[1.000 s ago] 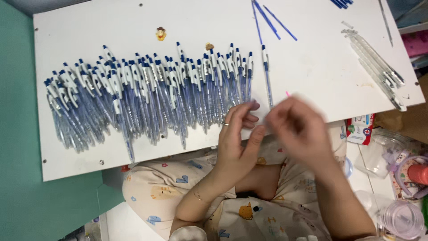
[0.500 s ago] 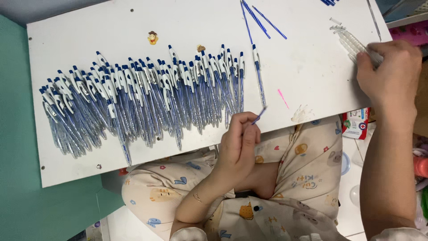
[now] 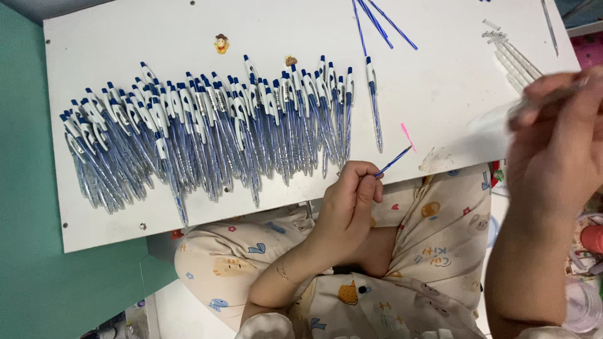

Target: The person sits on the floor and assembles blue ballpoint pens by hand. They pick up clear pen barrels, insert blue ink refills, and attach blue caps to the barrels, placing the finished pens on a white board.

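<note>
My left hand (image 3: 349, 201) pinches a thin blue refill (image 3: 394, 161) at the white board's (image 3: 440, 94) near edge. My blurred right hand (image 3: 556, 150) grips a clear pen barrel (image 3: 553, 94). I judge this mid-assembly: next, the refill must line up with the barrel's opening.

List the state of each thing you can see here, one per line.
left hand: closed around a thin blue refill, at the board's near edge.
blue refill: held, tip slanting up over the board.
right hand: raised, blurred, pinching a clear barrel.
clear barrel: held, blurred.
finished pens: lying in a dense row.
spare refills: loose, crossed.
clear barrels pile: lying together.
white board: flat on the lap.
</note>
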